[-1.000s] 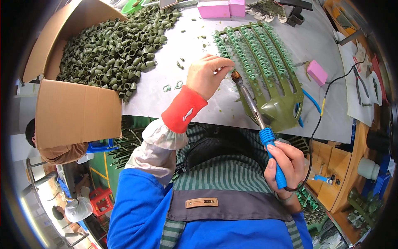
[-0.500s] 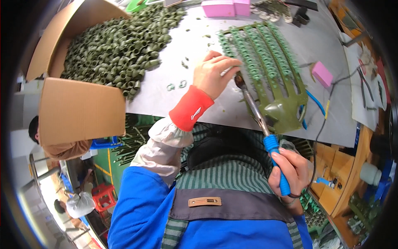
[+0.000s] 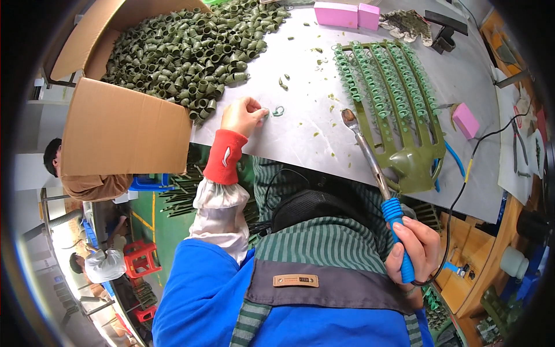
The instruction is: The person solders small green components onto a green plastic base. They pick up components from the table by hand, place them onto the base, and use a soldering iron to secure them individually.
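My left hand (image 3: 241,117), with a red wristband, is at the table's near left, its fingertips pinched on a small green ring (image 3: 266,113). Beside it a second green ring (image 3: 278,111) lies flat on the table. My right hand (image 3: 414,250) is wrapped around the blue handle of a soldering iron (image 3: 374,165). The iron's brown, crusted tip points up and away, close to the left edge of an olive-green slatted plastic part (image 3: 409,165). Rows of lighter green rings (image 3: 378,98) cover the slats' far portion; the near slats show bare plastic.
Olive tubular pieces (image 3: 191,58) are heaped by an open cardboard box (image 3: 128,130) at left. Pink blocks (image 3: 335,15) and a patterned glove (image 3: 406,26) lie at the back. Another pink block (image 3: 465,120) and the iron's black cord (image 3: 471,165) are at right. Other people sit far left.
My left hand has moved left and nearer, from the slatted part's edge to the loose rings, and now pinches one. The right hand still holds the soldering iron. The view has shifted slightly.
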{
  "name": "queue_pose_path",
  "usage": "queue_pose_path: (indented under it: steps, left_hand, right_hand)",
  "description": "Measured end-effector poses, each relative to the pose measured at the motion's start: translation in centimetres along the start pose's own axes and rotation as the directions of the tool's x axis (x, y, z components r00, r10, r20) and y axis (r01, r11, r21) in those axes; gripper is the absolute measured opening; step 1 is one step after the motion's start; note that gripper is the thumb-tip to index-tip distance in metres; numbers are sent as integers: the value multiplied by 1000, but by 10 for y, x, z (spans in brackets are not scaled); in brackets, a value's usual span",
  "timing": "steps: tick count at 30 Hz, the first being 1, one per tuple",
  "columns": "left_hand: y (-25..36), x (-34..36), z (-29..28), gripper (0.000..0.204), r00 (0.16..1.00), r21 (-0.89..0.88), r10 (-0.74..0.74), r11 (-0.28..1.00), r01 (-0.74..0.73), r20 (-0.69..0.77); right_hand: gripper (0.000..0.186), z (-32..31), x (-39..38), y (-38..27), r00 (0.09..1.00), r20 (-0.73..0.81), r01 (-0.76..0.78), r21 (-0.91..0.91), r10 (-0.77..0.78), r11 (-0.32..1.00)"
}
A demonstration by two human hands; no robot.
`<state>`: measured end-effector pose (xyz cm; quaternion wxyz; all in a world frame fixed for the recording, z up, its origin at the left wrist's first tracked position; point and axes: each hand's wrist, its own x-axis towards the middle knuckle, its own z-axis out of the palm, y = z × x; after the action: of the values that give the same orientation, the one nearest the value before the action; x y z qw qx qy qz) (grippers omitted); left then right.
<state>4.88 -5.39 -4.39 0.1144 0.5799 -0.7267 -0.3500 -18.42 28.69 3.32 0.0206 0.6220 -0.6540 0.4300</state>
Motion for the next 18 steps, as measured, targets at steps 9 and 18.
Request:
queue_pose_path:
  steps: [9, 18]
  left_hand:
    - [81, -31, 36, 16, 860, -179, 505, 842, -509, -72]
    - [129, -26, 87, 17, 556, 123, 805, 586, -801, -208]
  right_hand:
    - [23, -3, -4, -1, 1000, -14, -17, -31, 17, 999]
    - [25, 1, -1, 7, 999, -30, 13, -72, -15, 997]
